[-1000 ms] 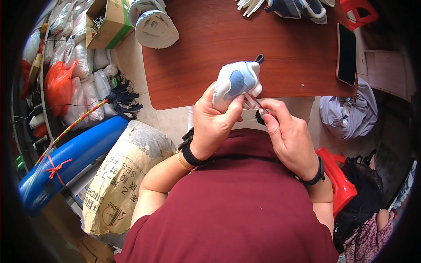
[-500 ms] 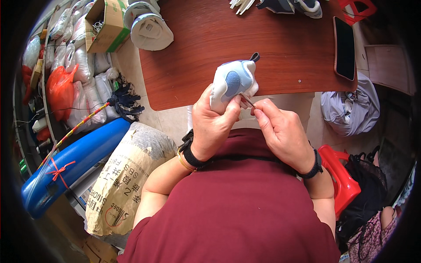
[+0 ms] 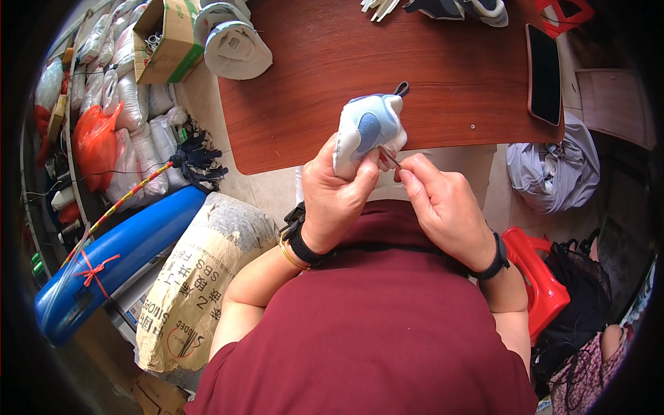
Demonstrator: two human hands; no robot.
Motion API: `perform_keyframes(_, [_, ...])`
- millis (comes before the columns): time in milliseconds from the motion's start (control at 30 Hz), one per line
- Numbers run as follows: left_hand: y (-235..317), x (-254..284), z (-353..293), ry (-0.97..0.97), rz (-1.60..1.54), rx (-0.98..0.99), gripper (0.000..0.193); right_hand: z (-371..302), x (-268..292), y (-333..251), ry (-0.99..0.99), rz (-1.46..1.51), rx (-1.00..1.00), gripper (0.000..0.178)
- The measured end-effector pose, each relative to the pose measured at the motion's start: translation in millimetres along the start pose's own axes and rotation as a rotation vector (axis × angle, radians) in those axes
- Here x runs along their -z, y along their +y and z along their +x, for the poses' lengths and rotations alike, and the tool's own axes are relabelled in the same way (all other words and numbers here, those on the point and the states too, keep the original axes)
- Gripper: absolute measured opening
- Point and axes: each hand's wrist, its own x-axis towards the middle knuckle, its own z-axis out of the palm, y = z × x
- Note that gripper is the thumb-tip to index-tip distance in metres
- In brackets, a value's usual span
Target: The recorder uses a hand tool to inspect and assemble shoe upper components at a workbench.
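A small white and light-blue shoe upper [image 3: 382,121] with a dark pull loop is gripped in my left hand [image 3: 332,200], near the table's front edge. My left thumb presses on its lower side. Between the thumb and fingers of my right hand [image 3: 443,207] is a thin dark rod-like tool [image 3: 391,159], its far end against the upper beside my left thumb. That end is hidden by the upper, so I cannot tell if it goes through the material. Both hands are closed and close together over my lap.
The red-brown table [image 3: 311,76] carries stacked shoe uppers [image 3: 238,52] at left, dark uppers [image 3: 470,10] and white strips [image 3: 380,8] at the back, and a phone [image 3: 543,75] at right. A red stool [image 3: 532,283] stands at my right; a paper-wrapped sack [image 3: 200,277] at my left.
Hardly anything differs. The shoe upper and the thin tool have shifted very slightly, and both hands keep their hold.
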Motion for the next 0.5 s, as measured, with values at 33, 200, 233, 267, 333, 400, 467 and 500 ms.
perform_keyframes(33, [0.2, -0.7, 0.0, -0.009, -0.007, -0.012, 0.019, 0.4, 0.2, 0.2, -0.009, 0.023, -0.016, 0.012])
perform_keyframes(200, [-2.5, 1.0, 3.9, -0.011, 0.11, -0.115, 0.02, 8.3, 7.4, -3.6, -0.142, 0.08, -0.219, 0.018])
perform_keyframes(233, [-6.8, 2.2, 6.1, -0.033, 0.235, -0.191, 0.022, 9.6, 6.4, 0.4, -0.15, 0.12, -0.222, 0.021])
perform_keyframes(267, [-10.3, 1.1, 9.9, -0.041, 0.23, -0.192, 0.022, 11.3, 6.7, 3.0, -0.157, 0.159, -0.226, 0.023])
perform_keyframes(333, [-17.5, 1.4, 14.0, -0.035, 0.325, -0.422, 0.025, 18.9, 13.4, -8.0, -0.23, 0.214, -0.344, 0.025])
perform_keyframes(400, [-22.5, 1.1, 14.1, -0.028, 0.343, -0.455, 0.026, 25.2, 16.9, -10.9, -0.297, 0.267, -0.466, 0.026])
perform_keyframes(467, [-25.3, 0.3, 15.3, -0.023, 0.359, -0.49, 0.027, 29.8, 18.6, -8.6, -0.335, 0.23, -0.379, 0.027])
perform_keyframes(500, [-26.3, 0.3, 16.9, -0.008, 0.38, -0.514, 0.028, 32.7, 18.4, -7.6, -0.331, 0.227, -0.382, 0.027])
